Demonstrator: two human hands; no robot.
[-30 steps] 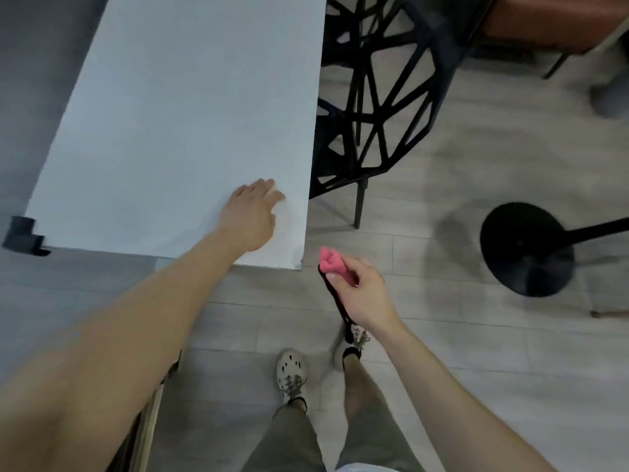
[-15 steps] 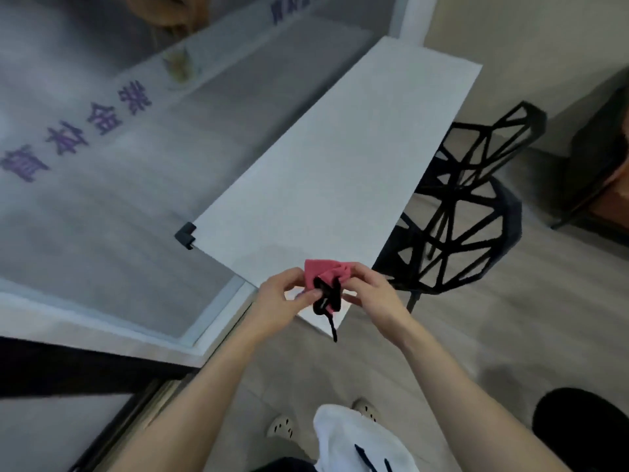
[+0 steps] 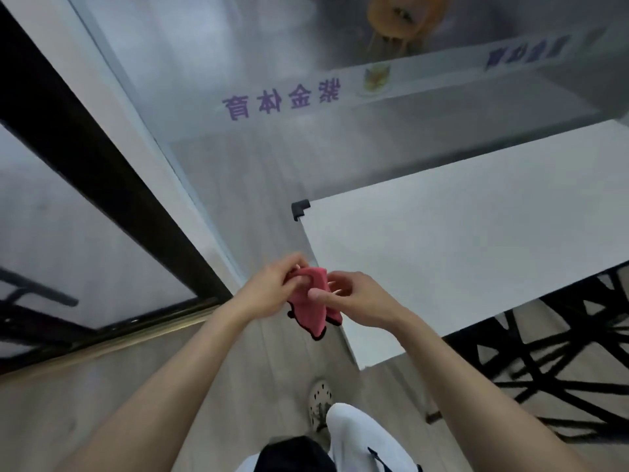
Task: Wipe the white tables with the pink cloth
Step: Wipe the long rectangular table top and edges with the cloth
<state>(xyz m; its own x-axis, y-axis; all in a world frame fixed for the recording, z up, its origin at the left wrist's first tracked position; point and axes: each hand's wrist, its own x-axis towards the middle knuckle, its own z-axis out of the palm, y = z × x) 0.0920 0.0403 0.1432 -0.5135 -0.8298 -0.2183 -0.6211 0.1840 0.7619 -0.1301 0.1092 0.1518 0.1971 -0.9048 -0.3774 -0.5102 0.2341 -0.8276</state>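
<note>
1. Pink cloth (image 3: 311, 316): black-trimmed and bunched, held in the air between both hands. Its lower part hangs loose over the floor (image 3: 238, 369).
2. Left hand (image 3: 269, 289): fingers (image 3: 301, 278) curled round the upper left part of the cloth, gripping it.
3. Right hand (image 3: 362, 301): thumb laid across the cloth's right side and fingers curled behind it, pinching the fabric.
4. Cloth position: just beside the left edge of the white surface (image 3: 476, 250), about midway along that edge. Contact with the edge cannot be determined from this angle.
5. Surface: long, running from the hands toward the far right. A black corner guard (image 3: 300, 209) is fitted on its far-left corner.
6. Right of the surface, partly under its near edge: a black chair (image 3: 561, 356) with an open lattice frame.
7. Far side and left: a frosted glass wall (image 3: 221, 56) carrying purple characters (image 3: 282, 102), and a wide black frame bar (image 3: 102, 172) running diagonally.
8. Bottom centre: one pale shoe (image 3: 320, 398) on the floor, partly hidden by the person's white clothing.
</note>
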